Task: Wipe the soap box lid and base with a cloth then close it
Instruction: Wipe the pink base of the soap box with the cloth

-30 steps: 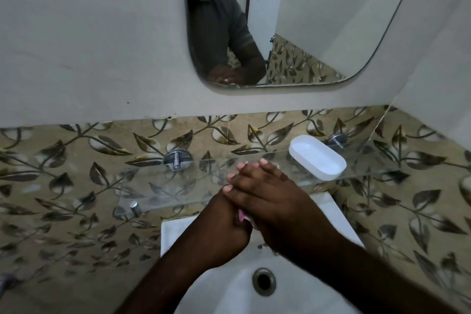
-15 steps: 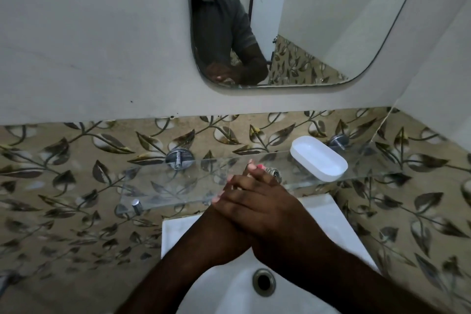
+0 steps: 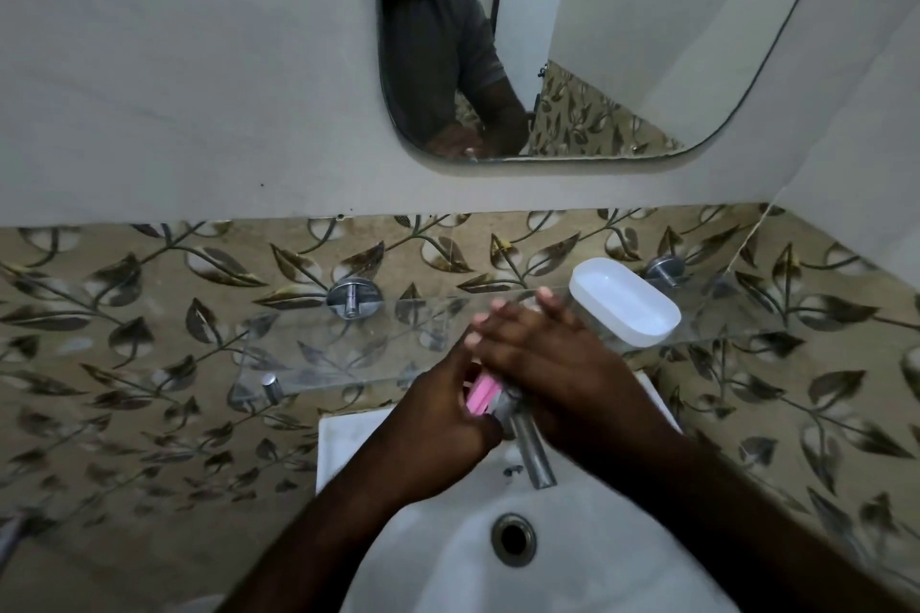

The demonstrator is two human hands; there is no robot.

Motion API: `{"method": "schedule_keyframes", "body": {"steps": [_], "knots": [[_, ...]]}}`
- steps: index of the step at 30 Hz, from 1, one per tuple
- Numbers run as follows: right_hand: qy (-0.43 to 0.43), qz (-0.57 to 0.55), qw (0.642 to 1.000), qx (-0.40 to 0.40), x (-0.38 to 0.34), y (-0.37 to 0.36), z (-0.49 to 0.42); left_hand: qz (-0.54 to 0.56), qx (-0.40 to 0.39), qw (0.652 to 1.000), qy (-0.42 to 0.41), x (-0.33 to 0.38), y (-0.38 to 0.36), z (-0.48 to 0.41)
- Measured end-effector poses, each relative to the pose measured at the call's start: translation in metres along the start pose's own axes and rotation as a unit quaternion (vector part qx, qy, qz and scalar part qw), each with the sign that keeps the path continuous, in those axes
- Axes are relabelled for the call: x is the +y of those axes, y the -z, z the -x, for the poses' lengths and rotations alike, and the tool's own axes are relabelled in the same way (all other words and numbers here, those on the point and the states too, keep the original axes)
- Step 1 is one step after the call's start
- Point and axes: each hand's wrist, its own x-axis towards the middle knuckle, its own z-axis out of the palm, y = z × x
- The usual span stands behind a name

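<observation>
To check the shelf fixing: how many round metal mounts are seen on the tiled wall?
2. One mount is left of the left hand; the other mount is behind the white soap box piece, at right. The right hand could hide a third.

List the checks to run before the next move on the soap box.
1. Left hand grips the pink piece: ok.
2. Right hand lies over it, fingers straight: ok.
3. Cloth in hand: cannot tell, none shows.
4. White piece sits steady on the glass shelf: ok.
5. Box closed: not ok, the two pieces are apart.
6. Tap off: cannot tell, the handle is hidden.
</observation>
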Motion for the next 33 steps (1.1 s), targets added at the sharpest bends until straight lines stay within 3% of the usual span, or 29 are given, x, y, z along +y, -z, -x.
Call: {"method": "schedule_keyframes", "body": {"steps": [2, 5, 7, 9, 11, 13, 17, 21, 23, 26, 27, 29, 31, 33], "knots": [[-0.043, -0.006, 0.999, 0.017, 0.002, 0.003, -0.001, 0.044, 0.011, 0.998, 0.034, 0.003, -0.001, 0.000], [0.054, 0.014, 0.998, -0.008, -0.017, -0.008, 0.006, 0.029, -0.014, 0.999, 0.013, 0.003, -0.004, 0.000], [0.059, 0.000, 0.998, -0.013, -0.013, -0.006, 0.006, 0.039, -0.014, 0.999, 0.010, 0.002, -0.004, 0.001], [-0.049, -0.079, 0.995, 0.040, -0.005, -0.001, 0.002, 0.079, -0.009, 0.996, 0.033, 0.004, -0.005, 0.003], [-0.179, -0.226, 0.954, 0.085, -0.008, 0.005, -0.003, 0.085, -0.017, 0.996, 0.024, 0.004, -0.008, 0.007], [-0.226, -0.273, 0.929, 0.108, -0.016, 0.004, -0.005, 0.092, -0.017, 0.995, 0.018, -0.002, -0.011, 0.009], [-0.190, -0.219, 0.953, 0.083, -0.025, -0.008, 0.002, 0.104, -0.024, 0.994, 0.027, -0.009, -0.008, 0.008], [-0.048, -0.119, 0.992, 0.002, -0.035, -0.018, 0.004, 0.085, 0.034, 0.995, 0.043, -0.008, -0.017, 0.010], [-0.064, -0.127, 0.990, 0.003, -0.027, -0.017, 0.004, 0.098, 0.058, 0.993, 0.025, -0.012, -0.024, 0.011], [-0.185, -0.182, 0.964, 0.052, -0.020, -0.010, 0.002, 0.154, 0.077, 0.984, 0.052, -0.012, -0.029, 0.009], [-0.175, -0.158, 0.971, 0.048, -0.025, -0.010, -0.001, 0.159, 0.079, 0.983, 0.054, -0.010, -0.028, 0.008], [-0.067, -0.067, 0.995, 0.018, -0.040, -0.015, -0.003, 0.131, 0.061, 0.989, 0.036, -0.010, -0.025, 0.011], [0.004, -0.050, 0.999, -0.004, -0.046, -0.017, -0.004, 0.099, 0.072, 0.992, 0.012, -0.010, -0.023, 0.015], [-0.048, -0.100, 0.994, 0.006, -0.036, -0.014, -0.003, 0.138, 0.096, 0.986, -0.007, -0.011, -0.025, 0.012]]}}
